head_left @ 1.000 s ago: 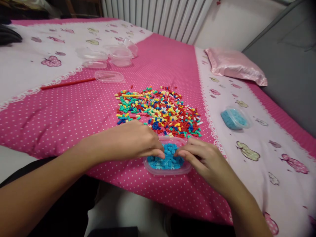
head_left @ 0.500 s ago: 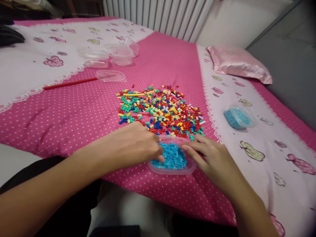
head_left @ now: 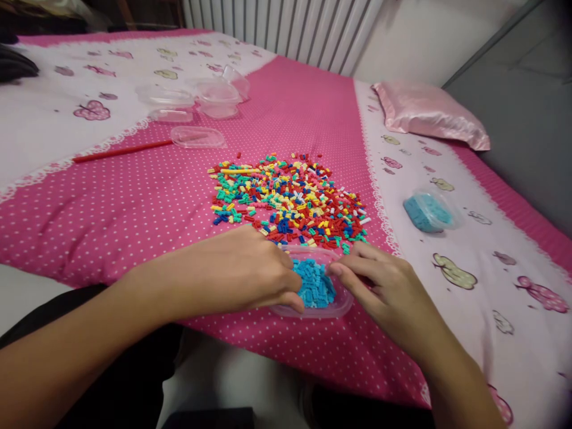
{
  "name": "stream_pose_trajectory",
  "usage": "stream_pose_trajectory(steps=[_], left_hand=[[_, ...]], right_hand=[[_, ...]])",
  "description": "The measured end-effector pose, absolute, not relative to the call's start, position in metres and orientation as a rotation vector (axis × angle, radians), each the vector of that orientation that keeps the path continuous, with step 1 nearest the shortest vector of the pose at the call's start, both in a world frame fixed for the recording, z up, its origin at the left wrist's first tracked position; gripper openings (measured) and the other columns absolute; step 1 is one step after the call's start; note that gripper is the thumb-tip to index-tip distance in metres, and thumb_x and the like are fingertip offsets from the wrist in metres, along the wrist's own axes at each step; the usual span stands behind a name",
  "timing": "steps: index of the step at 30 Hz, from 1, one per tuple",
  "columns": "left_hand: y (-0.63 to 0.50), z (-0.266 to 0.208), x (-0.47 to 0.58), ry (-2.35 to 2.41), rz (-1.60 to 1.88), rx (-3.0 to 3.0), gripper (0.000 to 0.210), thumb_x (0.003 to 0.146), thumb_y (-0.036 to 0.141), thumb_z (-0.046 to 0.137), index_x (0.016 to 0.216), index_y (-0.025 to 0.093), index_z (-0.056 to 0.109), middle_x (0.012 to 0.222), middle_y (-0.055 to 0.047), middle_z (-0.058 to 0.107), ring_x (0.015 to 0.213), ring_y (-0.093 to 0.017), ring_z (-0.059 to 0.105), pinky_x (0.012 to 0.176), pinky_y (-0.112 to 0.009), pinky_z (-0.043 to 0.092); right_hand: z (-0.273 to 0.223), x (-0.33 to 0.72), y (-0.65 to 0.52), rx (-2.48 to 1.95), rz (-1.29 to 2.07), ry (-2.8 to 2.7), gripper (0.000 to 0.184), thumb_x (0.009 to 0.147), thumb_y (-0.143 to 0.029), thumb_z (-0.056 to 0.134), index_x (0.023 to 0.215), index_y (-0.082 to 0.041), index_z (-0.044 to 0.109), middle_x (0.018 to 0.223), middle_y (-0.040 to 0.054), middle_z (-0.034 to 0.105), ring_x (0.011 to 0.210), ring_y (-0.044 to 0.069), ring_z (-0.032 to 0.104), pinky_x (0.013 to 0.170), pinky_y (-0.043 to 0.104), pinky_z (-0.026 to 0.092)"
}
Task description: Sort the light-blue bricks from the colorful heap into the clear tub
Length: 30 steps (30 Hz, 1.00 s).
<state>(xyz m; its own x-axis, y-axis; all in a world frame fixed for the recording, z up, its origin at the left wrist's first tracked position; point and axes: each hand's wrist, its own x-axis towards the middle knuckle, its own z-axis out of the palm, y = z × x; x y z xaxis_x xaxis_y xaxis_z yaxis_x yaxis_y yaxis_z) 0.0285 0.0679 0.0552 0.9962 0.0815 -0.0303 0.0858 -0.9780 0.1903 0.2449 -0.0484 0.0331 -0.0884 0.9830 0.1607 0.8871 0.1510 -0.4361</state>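
Note:
A clear plastic container point(head_left: 336, 310) with small light-blue toy bricks point(head_left: 316, 285) in it sits near the bed's front edge. My left hand point(head_left: 250, 271) reaches over its left side, fingers curled down and closed; their tips are hidden behind the hand. At the right side of the container is my right hand point(head_left: 379, 277), thumb and fingers drawn together above the bricks. Whatever is between those fingertips is too small to make out. Just beyond the container spreads a loose pile of mixed-colour small bricks point(head_left: 295, 199).
A second container point(head_left: 431, 210) of blue bricks rests on the right. Clear empty containers point(head_left: 217, 95) and a lid-like clear piece point(head_left: 199, 137) lie at the back left, near a red stick point(head_left: 123, 151). A pink pillow point(head_left: 429, 113) is at the back right.
My left hand has shifted slightly right and lower over the container, covering more of the blue bricks. My right hand stays nearly in place. The view has moved a little.

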Motion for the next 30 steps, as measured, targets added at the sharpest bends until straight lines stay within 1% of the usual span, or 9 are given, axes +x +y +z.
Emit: stream_pose_trajectory(steps=[3,9,11,14,18,22,25,28,30], left_hand=[[0.067,0.054,0.027,0.145,-0.092,2.906,0.03,0.094,0.04,0.061,0.071,0.02,0.067,0.066,0.001,0.068,0.055,-0.012,0.059,0.052,-0.029,0.024],[0.067,0.057,0.03,0.325,-0.111,2.906,0.019,0.091,0.027,0.066,0.074,0.02,0.071,0.07,0.001,0.072,0.058,-0.012,0.062,0.052,-0.026,0.027],[0.067,0.057,0.032,0.32,-0.082,2.93,0.017,0.093,0.028,0.063,0.081,0.021,0.072,0.074,0.0,0.073,0.06,-0.012,0.063,0.052,-0.025,0.027],[0.065,0.052,0.034,0.27,-0.01,3.039,0.015,0.094,0.034,0.062,0.093,0.023,0.072,0.074,0.0,0.074,0.055,-0.013,0.061,0.05,-0.027,0.021],[0.064,0.047,0.033,0.231,0.025,3.059,0.022,0.092,0.038,0.064,0.08,0.021,0.07,0.067,0.0,0.071,0.054,-0.013,0.06,0.05,-0.027,0.02],[0.068,0.05,0.032,0.228,0.096,2.995,0.02,0.094,0.034,0.062,0.083,0.02,0.07,0.07,-0.001,0.072,0.057,-0.012,0.06,0.051,-0.026,0.022],[0.069,0.051,0.032,0.177,-0.003,2.98,0.015,0.093,0.029,0.064,0.082,0.021,0.071,0.067,0.001,0.07,0.055,-0.012,0.059,0.051,-0.028,0.02],[0.069,0.051,0.032,0.153,0.037,2.946,0.021,0.094,0.029,0.061,0.077,0.02,0.07,0.066,0.001,0.068,0.057,-0.011,0.06,0.052,-0.029,0.021],[0.069,0.051,0.031,0.16,0.106,2.914,0.026,0.096,0.029,0.058,0.074,0.02,0.068,0.064,0.001,0.067,0.056,-0.011,0.059,0.052,-0.029,0.022]], right_hand=[[0.031,0.243,-0.048,-1.744,0.364,-2.137,0.04,0.102,-0.037,0.048,0.069,-0.019,0.062,0.071,0.0016,0.055,0.065,0.015,0.053,0.06,0.031,0.032],[0.031,0.241,-0.048,-1.765,0.418,-2.025,0.03,0.102,-0.034,0.049,0.089,-0.022,0.073,0.082,0.0018,0.069,0.075,0.018,0.062,0.068,0.032,0.04],[0.032,0.24,-0.049,-1.768,0.422,-2.0,0.03,0.102,-0.034,0.048,0.091,-0.022,0.073,0.085,0.0017,0.07,0.077,0.018,0.064,0.07,0.032,0.041],[0.03,0.238,-0.048,-1.815,0.418,-1.995,0.027,0.102,-0.031,0.047,0.1,-0.024,0.073,0.095,0.0023,0.072,0.086,0.02,0.066,0.074,0.034,0.043],[0.028,0.236,-0.046,-1.828,0.438,-2.013,0.035,0.103,-0.035,0.044,0.083,-0.021,0.07,0.083,0.003,0.068,0.076,0.02,0.064,0.069,0.033,0.042],[0.029,0.235,-0.047,-1.837,0.432,-2.021,0.028,0.102,-0.032,0.046,0.098,-0.023,0.072,0.091,0.0037,0.07,0.085,0.021,0.065,0.073,0.034,0.043],[0.033,0.236,-0.048,-1.828,0.497,-2.011,0.031,0.102,-0.034,0.047,0.088,-0.023,0.071,0.083,0.0027,0.068,0.078,0.02,0.064,0.069,0.032,0.042],[0.034,0.238,-0.049,-1.807,0.449,-1.942,0.029,0.102,-0.033,0.046,0.092,-0.022,0.071,0.088,0.003,0.069,0.082,0.019,0.064,0.071,0.032,0.043],[0.034,0.239,-0.049,-1.847,0.421,-1.979,0.032,0.102,-0.034,0.045,0.087,-0.021,0.07,0.082,0.0035,0.067,0.078,0.02,0.061,0.069,0.033,0.04]])
